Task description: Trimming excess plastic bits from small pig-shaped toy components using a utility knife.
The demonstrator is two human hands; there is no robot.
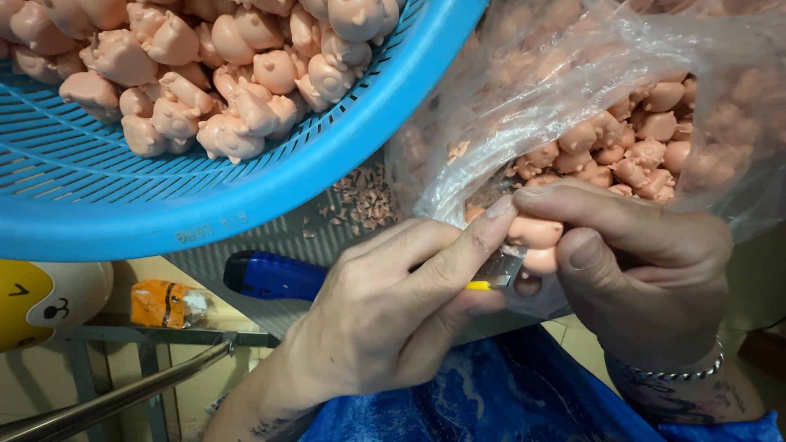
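Trimming a pink pig figure [536, 233] with a utility knife [282, 277] — that was the step in hand.

The left hand [385, 315] was wrapped tight around the blue knife handle, thumb stretched forward along the blade [501, 268], edge touching the figure. The right hand [647, 270] had the little pig pinched between thumb and forefinger, just in front of a clear plastic bag [524, 98] full of the same figures. Above left sat a blue perforated basket [344, 155] heaped with more, and pink shavings [364, 200] lay on the grey ribbed surface between. By the look of it, the next cut called for a short, controlled stroke, with the holding thumb kept out of the blade's path.
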